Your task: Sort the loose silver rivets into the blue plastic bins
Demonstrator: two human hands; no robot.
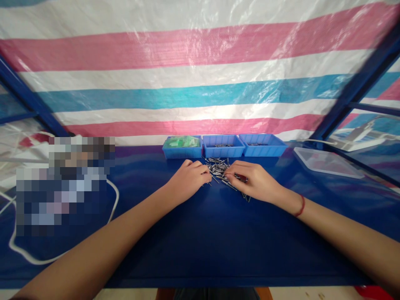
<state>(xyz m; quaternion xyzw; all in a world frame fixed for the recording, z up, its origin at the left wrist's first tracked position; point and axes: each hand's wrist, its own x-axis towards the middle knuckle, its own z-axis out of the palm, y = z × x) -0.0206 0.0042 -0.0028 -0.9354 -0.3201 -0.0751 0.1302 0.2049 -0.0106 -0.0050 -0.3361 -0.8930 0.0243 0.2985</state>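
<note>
A loose pile of thin dark metal pieces [218, 167] lies on the blue table [200, 237], just in front of the blue bins. My left hand [192, 179] rests at the pile's left edge, its fingers curled down over some pieces; what they grip is too small to make out. On the right side of the pile, my right hand [250, 179] has its thumb and fingers bent together, with a dark reddish item partly visible within the grasp. A few metal pieces stick out beneath this hand.
Behind the pile stand a blue bin with green packets [182, 142], a middle bin [223, 152] and a right bin [264, 151], both with metal pieces. A translucent lid [328, 162] lies right. A white cable [115, 200] loops left. Blue posts flank the striped sheet [193, 96].
</note>
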